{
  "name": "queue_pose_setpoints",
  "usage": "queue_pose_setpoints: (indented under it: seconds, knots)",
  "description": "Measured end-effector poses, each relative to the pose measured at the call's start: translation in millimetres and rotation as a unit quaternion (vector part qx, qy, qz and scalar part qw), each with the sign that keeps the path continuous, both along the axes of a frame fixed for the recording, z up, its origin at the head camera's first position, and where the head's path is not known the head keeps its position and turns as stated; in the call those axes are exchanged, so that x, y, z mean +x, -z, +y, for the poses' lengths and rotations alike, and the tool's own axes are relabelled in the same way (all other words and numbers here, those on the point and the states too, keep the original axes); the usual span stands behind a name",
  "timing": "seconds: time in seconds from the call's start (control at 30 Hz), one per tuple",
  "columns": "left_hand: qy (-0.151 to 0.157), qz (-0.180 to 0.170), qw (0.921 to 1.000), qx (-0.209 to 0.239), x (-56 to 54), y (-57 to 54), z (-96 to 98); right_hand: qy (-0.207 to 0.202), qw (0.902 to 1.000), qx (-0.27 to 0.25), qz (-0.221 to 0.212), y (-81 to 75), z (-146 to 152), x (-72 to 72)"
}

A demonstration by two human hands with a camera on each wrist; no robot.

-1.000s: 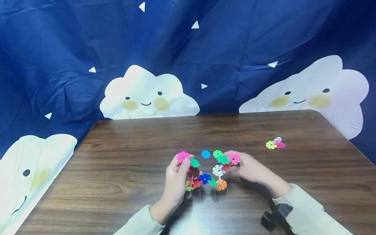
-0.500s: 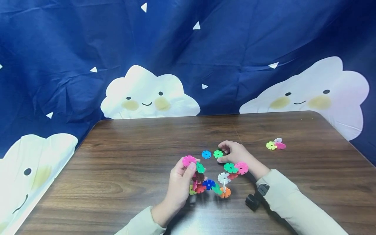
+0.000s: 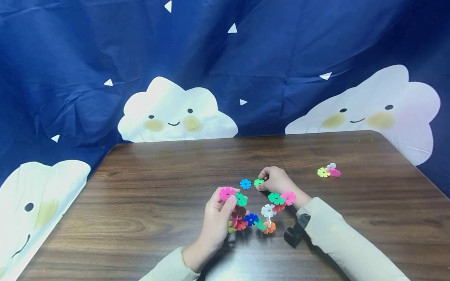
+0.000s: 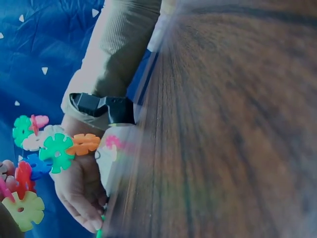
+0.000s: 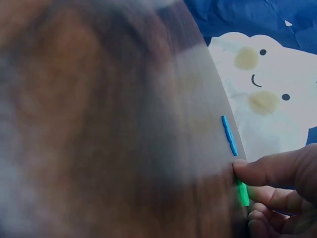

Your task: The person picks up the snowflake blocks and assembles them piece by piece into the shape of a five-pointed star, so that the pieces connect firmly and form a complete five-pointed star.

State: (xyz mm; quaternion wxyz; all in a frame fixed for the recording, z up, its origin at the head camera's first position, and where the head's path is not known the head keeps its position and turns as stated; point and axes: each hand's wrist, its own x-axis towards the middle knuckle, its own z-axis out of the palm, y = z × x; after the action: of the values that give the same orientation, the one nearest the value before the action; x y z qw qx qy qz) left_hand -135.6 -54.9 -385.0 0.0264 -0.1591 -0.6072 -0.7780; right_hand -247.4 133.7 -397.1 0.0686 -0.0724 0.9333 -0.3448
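Observation:
In the head view, my left hand (image 3: pixel 216 222) holds up a curved chain of interlocking snowflake discs (image 3: pixel 251 219), thumb pressed near its pink end disc (image 3: pixel 226 193). Pink, green, brown, red, yellow, blue, orange and white discs make up the chain, whose other end hangs free in front of my right wrist. Beyond it, my right hand (image 3: pixel 277 182) pinches a bright green disc (image 3: pixel 258 183) at the tabletop. The right wrist view has the thumb and a finger on that green disc (image 5: pixel 242 193), seen edge-on. Just left of it lies a loose blue disc (image 3: pixel 245 184).
Farther right on the brown wooden table (image 3: pixel 158 187) lie a yellow disc (image 3: pixel 323 172), a pink disc (image 3: pixel 334 172) and a white disc (image 3: pixel 331 166), close together. A blue curtain (image 3: pixel 263 50) with printed clouds hangs behind the table. A black device (image 3: pixel 297 230) is strapped to my right wrist.
My right hand has left the chain's right end and reached away to the loose green disc, where its fingers have closed. The chain, still in my left hand, has shifted slightly right and nearer.

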Motion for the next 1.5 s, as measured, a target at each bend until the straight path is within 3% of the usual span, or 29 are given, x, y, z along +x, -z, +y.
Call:
queue_pose_setpoints:
  seconds: [0.17,0.4,0.53,0.73,0.93,1.03,1.2,1.5]
  knots:
    - [0.011,0.001,0.9999,0.004,0.2,1.1,0.1,0.015,0.9997,0.000,-0.018,-1.7,-4,-0.9]
    - [0.019,0.014,0.9997,0.005,-0.2,1.3,0.4,0.028,0.9992,-0.029,-0.006,1.3,0,1.7]
    - [0.036,0.026,0.9988,0.020,-0.8,2.7,1.0,0.022,0.9973,-0.070,-0.009,0.2,7,5.5]
    - [0.054,0.046,0.9964,0.046,-2.7,5.0,0.8,0.003,0.9874,-0.146,-0.062,-5.7,20,15.4]
    - [0.057,0.033,0.9966,0.048,-3.3,5.3,-2.0,-0.017,0.9761,-0.202,-0.078,-8.9,29,25.1]
    - [0.055,0.026,0.9973,0.042,-2.7,4.9,-3.1,-0.025,0.9709,-0.226,-0.076,-13.3,34,27.3]
    - [0.060,0.042,0.9970,0.026,-2.5,4.7,-4.0,-0.040,0.9642,-0.254,-0.063,-26.8,41,29.9]
    - [0.074,0.050,0.9953,0.037,-2.2,4.7,-1.8,-0.054,0.9574,-0.283,-0.014,-50.5,46,42.2]
